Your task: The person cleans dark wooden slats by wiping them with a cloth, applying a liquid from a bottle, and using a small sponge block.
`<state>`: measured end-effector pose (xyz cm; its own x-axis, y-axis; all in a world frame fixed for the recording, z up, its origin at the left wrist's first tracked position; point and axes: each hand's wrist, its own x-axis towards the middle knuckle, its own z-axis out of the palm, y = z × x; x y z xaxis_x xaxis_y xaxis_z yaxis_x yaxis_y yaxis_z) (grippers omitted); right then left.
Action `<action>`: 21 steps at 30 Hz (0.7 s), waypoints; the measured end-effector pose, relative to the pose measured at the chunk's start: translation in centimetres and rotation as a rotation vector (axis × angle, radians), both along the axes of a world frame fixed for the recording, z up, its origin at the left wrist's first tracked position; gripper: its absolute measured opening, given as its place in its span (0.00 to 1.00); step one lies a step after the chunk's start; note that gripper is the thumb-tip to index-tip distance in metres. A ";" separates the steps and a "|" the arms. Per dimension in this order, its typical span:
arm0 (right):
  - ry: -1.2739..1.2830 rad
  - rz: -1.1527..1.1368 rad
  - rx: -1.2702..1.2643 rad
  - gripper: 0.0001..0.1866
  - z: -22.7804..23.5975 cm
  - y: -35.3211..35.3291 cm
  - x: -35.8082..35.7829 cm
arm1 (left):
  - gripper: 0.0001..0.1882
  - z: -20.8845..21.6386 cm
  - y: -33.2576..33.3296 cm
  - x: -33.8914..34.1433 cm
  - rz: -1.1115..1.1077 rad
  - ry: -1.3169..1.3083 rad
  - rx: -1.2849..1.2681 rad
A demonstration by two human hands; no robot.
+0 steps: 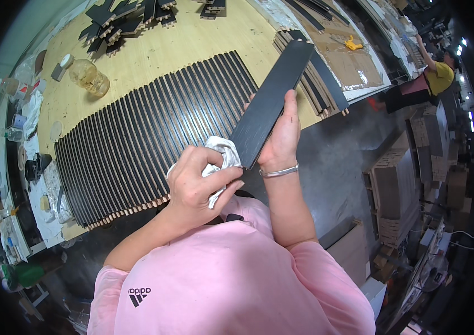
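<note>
The single view looks from the wearer's head, steeply down over the chest, with the wearer's left on its left. The pink shirt (220,268) looms close along the lower edge; the left hand (195,181) and right hand (282,134) sit near the middle, at close range. Beyond them the table (192,39) reaches up and left, its edges bent by the wide lens. Farther off on the right come the floor (332,162), boxes (396,192) and another person (441,78), and darkness rounds the corners.

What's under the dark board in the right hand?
The right hand supports the board: palm and thumb show along its right edge, fingertips at left. Most of the fingers and the underside are hidden.
</note>
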<state>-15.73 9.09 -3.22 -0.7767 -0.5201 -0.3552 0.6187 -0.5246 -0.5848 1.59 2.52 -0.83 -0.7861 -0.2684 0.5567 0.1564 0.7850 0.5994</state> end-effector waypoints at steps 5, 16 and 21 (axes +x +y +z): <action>0.033 -0.106 -0.044 0.27 -0.6 -0.2 0.3 | 0.11 -0.1 0.5 -0.8 0.180 0.072 -0.043; -0.011 -0.225 -0.010 0.24 -0.1 -1.0 1.2 | 0.11 -0.8 0.6 -0.9 0.218 0.097 -0.124; -0.008 -0.214 -0.011 0.18 0.0 -1.2 1.4 | 0.11 -1.0 0.7 -1.1 0.232 0.128 -0.161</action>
<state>-14.33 7.92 -3.21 -0.8669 -0.3475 -0.3572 0.4973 -0.6505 -0.5740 0.50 3.21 -1.86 -0.6349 -0.3326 0.6974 0.0282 0.8920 0.4511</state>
